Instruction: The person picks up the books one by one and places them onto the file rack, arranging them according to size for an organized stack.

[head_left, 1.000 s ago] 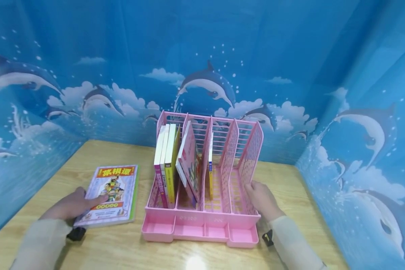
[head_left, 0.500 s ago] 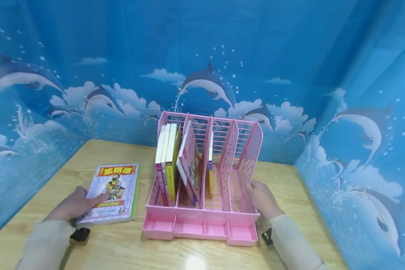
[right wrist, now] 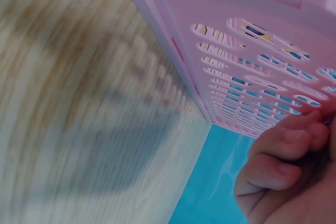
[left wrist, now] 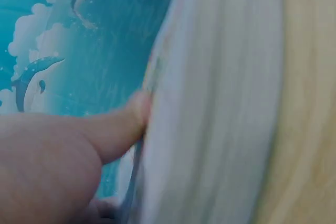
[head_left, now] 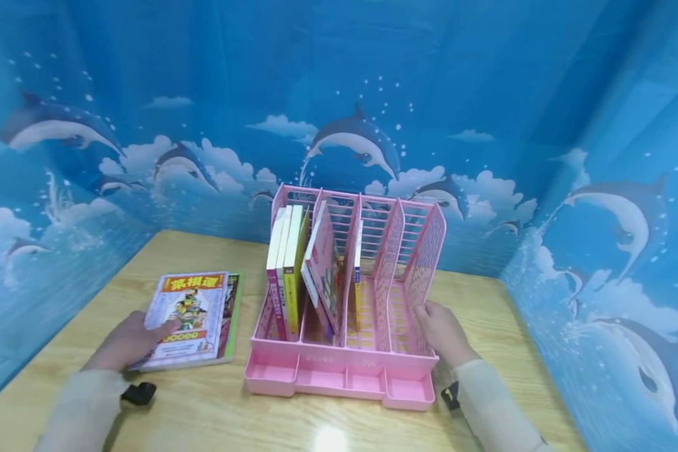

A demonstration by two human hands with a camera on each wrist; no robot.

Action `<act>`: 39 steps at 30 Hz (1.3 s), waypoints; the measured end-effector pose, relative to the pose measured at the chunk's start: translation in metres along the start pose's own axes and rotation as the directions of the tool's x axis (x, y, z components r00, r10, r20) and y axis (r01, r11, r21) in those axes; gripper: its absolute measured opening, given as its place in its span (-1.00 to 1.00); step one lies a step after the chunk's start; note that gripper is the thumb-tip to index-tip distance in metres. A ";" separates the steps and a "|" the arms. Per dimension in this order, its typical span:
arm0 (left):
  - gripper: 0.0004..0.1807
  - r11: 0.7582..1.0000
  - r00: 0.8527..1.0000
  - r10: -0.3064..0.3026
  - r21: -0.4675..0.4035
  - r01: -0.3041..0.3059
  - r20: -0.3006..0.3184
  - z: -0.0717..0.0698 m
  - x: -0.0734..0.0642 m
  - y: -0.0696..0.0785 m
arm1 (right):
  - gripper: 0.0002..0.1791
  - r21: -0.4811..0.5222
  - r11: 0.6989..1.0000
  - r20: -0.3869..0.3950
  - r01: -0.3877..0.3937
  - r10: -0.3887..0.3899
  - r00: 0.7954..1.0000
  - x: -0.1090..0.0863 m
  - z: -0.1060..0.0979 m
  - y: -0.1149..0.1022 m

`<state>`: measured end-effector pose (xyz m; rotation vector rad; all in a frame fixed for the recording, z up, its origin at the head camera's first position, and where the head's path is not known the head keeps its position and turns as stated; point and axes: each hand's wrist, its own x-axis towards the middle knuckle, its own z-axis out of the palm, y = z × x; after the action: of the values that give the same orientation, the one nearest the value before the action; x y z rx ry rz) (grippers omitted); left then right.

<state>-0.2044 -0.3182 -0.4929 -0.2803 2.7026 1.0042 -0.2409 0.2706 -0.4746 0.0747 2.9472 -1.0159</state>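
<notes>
My left hand (head_left: pixel 132 339) grips the left edge of a comic book (head_left: pixel 189 307) with a lilac border and red title band, its thumb on the cover. Under it another book (head_left: pixel 234 307) with a green edge sticks out on the right. Thick page edges of the book (left wrist: pixel 220 103) fill the left wrist view. My right hand (head_left: pixel 443 329) holds the right side panel of a pink desk book rack (head_left: pixel 367 355), its fingers curled at the panel's edge in the right wrist view. Several books (head_left: pixel 287 270) stand in the rack's left compartments.
A pink picture book (head_left: pixel 321 270) leans in the second compartment, and a thin yellow-spined book (head_left: pixel 358 295) stands in the third. Shallow trays (head_left: pixel 409 402) run along the rack's front. A blue dolphin-print curtain (head_left: pixel 339 81) surrounds the wooden table (head_left: pixel 248 420).
The upper book has slid left over the lower one, baring more of the lower book's cover and green edge. My right hand stays on the rack. The head view has turned slightly left.
</notes>
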 end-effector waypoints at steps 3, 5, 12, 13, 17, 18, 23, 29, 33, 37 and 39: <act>-0.05 0.999 0.992 0.027 -0.042 -0.032 -0.127 -0.004 -0.007 0.005 | -0.43 0.020 1.000 0.014 -0.007 0.006 1.000 0.000 -0.001 0.000; -0.10 0.993 0.969 0.032 -0.101 -0.058 -0.244 -0.003 -0.014 0.014 | -0.43 0.016 1.000 0.012 -0.006 0.005 1.000 0.000 -0.002 -0.001; -0.38 0.934 0.781 -0.039 -0.301 -0.194 -0.624 0.015 -0.029 0.047 | -0.41 0.012 1.000 0.053 0.024 -0.024 0.998 -0.003 -0.004 -0.001; -0.42 0.929 0.762 -0.031 -0.301 -0.217 -0.647 0.019 -0.030 0.050 | -0.41 -0.004 0.999 0.060 0.039 -0.038 0.997 -0.003 -0.005 -0.001; -0.51 0.927 0.754 0.130 -0.190 -0.322 -0.644 0.032 -0.029 0.053 | -0.42 -0.082 0.991 0.099 0.107 -0.099 0.990 -0.005 -0.012 -0.004; -0.52 0.926 0.763 0.173 -0.162 -0.341 -0.623 0.034 -0.029 0.053 | -0.42 -0.102 0.987 0.116 0.122 -0.110 0.987 -0.005 -0.014 -0.005; -0.45 0.950 0.853 0.241 -0.069 -0.306 -0.464 0.036 -0.035 0.052 | -0.44 -0.160 0.974 0.187 0.157 -0.127 0.974 -0.004 -0.023 -0.010; -0.45 0.962 0.901 0.271 0.080 -0.259 -0.340 0.031 -0.043 0.061 | -0.41 -0.160 0.979 0.171 0.128 -0.100 0.980 -0.004 -0.020 -0.010; -0.51 0.966 0.852 0.229 0.000 -0.259 -0.470 0.036 -0.052 0.075 | -0.43 -0.169 0.977 0.135 0.127 -0.104 0.985 -0.006 -0.016 -0.009; -0.58 0.897 0.698 0.140 -0.209 -0.390 -0.702 0.045 -0.067 0.106 | -0.44 -0.161 0.979 0.118 0.123 -0.104 0.988 -0.006 -0.014 -0.009; -0.47 0.820 0.589 0.148 -0.234 -0.522 -0.794 0.052 -0.079 0.129 | -0.43 -0.157 0.980 0.112 0.121 -0.104 0.988 -0.005 -0.013 -0.009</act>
<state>-0.1548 -0.1806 -0.4285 -0.2982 3.2851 2.0507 -0.2361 0.2715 -0.4591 -0.1459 2.9542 -0.7584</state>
